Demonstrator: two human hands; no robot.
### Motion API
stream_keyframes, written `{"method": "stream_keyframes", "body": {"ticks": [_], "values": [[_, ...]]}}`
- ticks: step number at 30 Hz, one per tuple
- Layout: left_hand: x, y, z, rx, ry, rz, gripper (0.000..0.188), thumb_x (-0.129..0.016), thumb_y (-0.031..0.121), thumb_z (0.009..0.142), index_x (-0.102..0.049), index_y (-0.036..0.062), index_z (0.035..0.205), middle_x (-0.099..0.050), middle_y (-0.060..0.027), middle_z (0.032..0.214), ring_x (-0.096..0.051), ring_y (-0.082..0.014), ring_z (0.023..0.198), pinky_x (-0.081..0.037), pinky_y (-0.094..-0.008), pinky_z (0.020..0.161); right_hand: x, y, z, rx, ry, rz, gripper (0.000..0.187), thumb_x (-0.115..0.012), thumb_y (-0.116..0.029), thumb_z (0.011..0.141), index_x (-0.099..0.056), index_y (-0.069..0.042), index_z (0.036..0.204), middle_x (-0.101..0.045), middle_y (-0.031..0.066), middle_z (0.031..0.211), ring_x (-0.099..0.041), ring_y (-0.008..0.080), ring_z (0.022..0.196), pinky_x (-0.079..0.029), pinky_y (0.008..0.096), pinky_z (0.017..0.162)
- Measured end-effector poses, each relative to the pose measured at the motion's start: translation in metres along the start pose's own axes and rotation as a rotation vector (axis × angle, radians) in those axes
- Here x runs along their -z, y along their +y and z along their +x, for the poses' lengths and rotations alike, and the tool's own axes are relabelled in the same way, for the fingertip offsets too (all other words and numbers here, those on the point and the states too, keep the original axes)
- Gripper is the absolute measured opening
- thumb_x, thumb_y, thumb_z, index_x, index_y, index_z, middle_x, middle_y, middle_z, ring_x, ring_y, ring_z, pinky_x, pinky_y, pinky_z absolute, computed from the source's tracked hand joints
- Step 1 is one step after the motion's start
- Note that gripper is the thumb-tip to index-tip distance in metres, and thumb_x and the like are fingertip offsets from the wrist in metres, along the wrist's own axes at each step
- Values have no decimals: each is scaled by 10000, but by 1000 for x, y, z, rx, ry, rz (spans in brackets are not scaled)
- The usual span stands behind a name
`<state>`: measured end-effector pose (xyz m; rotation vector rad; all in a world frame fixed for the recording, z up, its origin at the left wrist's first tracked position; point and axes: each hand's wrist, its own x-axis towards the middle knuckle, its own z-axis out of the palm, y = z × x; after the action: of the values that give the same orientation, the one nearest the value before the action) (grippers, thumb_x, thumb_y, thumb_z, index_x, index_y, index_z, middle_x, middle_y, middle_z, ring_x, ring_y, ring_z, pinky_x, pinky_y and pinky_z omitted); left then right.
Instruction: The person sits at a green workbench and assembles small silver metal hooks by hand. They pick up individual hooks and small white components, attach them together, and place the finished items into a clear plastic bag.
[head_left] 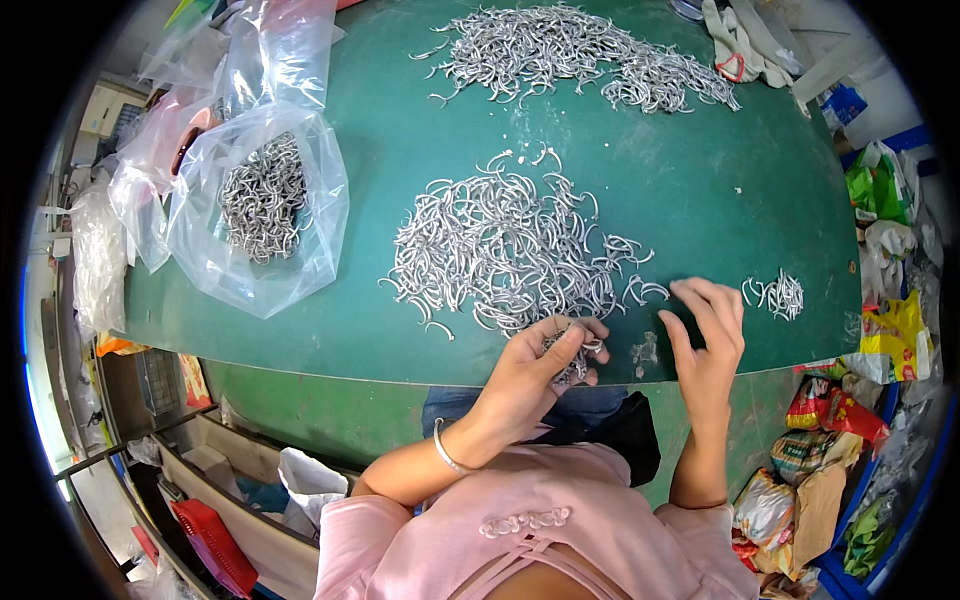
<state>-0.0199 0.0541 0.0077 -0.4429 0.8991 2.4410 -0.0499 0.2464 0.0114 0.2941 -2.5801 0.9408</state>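
Observation:
My left hand (545,362) is closed around a small bunch of curved metal pieces (572,368) at the table's near edge. To its right, my right hand (712,335) is held with thumb and fingers apart; nothing shows between them. Its fingertips are close to a few loose curved pieces (645,290) at the side of the middle pile. That large pile of silver, hook-like curved pieces (500,250) spreads just beyond my left hand. A much smaller heap of the same kind (786,297) lies right of my right hand.
Another big pile of curved pieces (560,50) covers the far side of the green table (380,130). At left, an open clear plastic bag (325,200) contains darker metal pieces (265,200). White gloves (740,45) lie far right. Bags (800,470) crowd the floor at right; drawers (240,470) stand lower left.

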Motion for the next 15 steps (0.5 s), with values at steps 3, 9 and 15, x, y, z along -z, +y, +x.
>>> {"method": "stream_keyframes", "body": {"ticks": [3,9,15], "values": [[4,-1,0,-5,-41,0,181,-512,172,957,-555,4,1011,-538,-49,830,-529,-148,769,-451,-278,656,-10,14,-3,21,-46,-160,163,-706,10,676,-647,-16,826,-615,64,881,-537,265,875,-380,368,792],[10,-1,-1,36,-87,-30,226,-518,140,951,-551,-17,1110,-516,-41,809,-515,-147,750,-437,-267,632,-11,16,-9,14,106,-71,94,-677,25,716,-639,-17,791,-622,69,824,-548,257,815,-382,347,766],[-5,-1,-1,-10,-9,61,244,-554,137,935,-559,-24,1118,-539,-34,805,-529,-109,730,-457,-235,655,-7,-21,-15,-120,-33,404,72,-659,58,707,-629,15,757,-635,94,763,-570,244,757,-449,333,722]]}}
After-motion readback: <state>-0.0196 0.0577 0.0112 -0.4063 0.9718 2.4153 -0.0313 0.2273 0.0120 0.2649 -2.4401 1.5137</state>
